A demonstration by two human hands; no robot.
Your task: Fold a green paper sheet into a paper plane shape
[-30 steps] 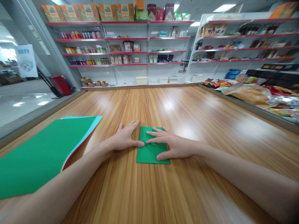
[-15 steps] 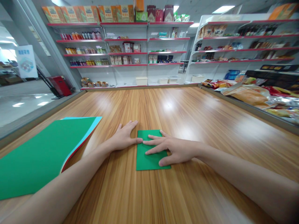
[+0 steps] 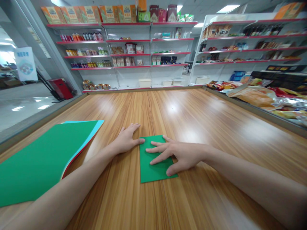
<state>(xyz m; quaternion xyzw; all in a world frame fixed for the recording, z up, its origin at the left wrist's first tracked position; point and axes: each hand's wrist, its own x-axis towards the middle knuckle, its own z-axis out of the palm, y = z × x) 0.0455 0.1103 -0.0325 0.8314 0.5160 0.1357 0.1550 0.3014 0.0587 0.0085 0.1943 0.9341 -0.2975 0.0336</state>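
Note:
A small green sheet of paper (image 3: 153,174), apparently folded, lies flat on the wooden table (image 3: 115,198) in front of me. My right hand (image 3: 178,155) rests on it with fingers spread, the thumb near its lower right corner. My left hand (image 3: 127,139) is open at the sheet's upper left edge. Its thumb touches the paper near the corner, while the other fingers rest on the bare wood. Part of the sheet's right side is hidden under my right hand.
To the left lies a stack of large coloured paper (image 3: 50,153), green on top with blue and red edges below. Packaged snacks (image 3: 259,97) are heaped beyond the table's right edge. Stocked shelves (image 3: 129,41) stand behind the table.
The small green sheet has slid slightly toward me and turned a little, with my right hand moving along on it. My left hand has barely moved.

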